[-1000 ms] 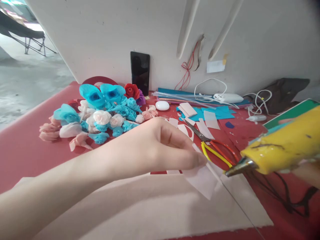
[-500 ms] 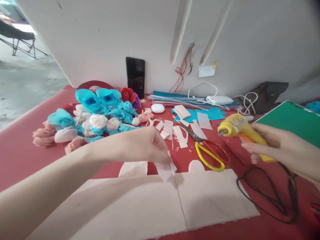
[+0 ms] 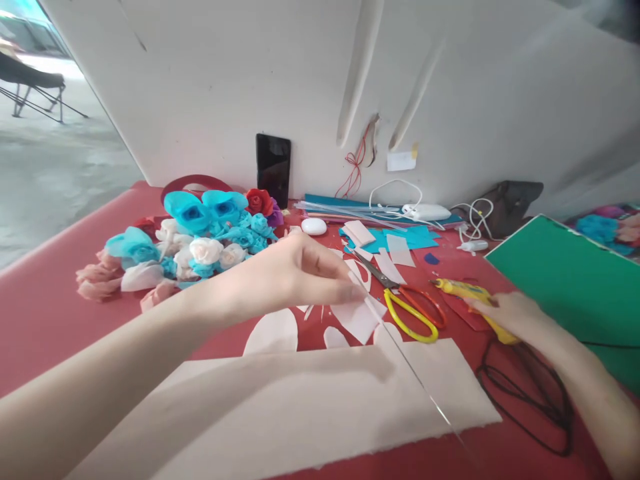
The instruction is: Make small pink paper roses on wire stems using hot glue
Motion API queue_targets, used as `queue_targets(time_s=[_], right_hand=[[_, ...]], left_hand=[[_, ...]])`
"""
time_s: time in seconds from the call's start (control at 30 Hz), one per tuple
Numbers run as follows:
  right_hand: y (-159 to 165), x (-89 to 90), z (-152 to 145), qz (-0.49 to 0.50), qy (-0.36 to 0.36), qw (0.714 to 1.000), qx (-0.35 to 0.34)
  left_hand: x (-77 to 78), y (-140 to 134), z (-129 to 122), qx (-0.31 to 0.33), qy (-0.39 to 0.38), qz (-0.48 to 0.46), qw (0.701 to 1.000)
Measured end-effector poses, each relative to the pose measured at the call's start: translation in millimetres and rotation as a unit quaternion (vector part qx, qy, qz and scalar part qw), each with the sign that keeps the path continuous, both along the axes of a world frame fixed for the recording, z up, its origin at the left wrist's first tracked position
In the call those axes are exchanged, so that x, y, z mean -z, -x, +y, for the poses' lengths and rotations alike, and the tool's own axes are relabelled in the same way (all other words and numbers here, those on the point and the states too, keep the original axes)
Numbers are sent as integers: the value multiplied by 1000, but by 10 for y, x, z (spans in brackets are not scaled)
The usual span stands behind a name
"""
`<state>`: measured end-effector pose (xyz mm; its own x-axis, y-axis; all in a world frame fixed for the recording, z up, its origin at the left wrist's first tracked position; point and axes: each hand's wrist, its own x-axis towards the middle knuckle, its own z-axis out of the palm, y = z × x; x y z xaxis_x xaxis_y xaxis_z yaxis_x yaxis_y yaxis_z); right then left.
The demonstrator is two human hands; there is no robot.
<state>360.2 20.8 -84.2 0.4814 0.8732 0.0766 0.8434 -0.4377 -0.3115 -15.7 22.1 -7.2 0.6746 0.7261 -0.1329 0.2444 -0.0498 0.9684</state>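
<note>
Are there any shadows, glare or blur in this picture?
In the head view, soft shadows fall across the pale sheet below the left hand; in the same view, a bright glint sits on the thin wire, whose lower end fades into blur, and strong light washes out the background behind the chair.

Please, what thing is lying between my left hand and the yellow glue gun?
In the head view, the scissors, with one yellow and one red handle, lie between your left hand and the glue gun.
</note>
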Motion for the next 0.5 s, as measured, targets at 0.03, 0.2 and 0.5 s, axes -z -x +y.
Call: queue_targets(time_s=[0.03, 0.2, 0.5], right_hand=[[91, -59, -1, 10, -21, 1000, 2], [871, -408, -289, 199, -86, 958, -186], [1692, -671, -503, 550, 119, 738, -373]], left_hand=[[-12, 5, -20, 8, 0, -8, 1000], [-9, 15, -77, 51, -91, -22, 994], [20, -39, -106, 90, -164, -25, 982]])
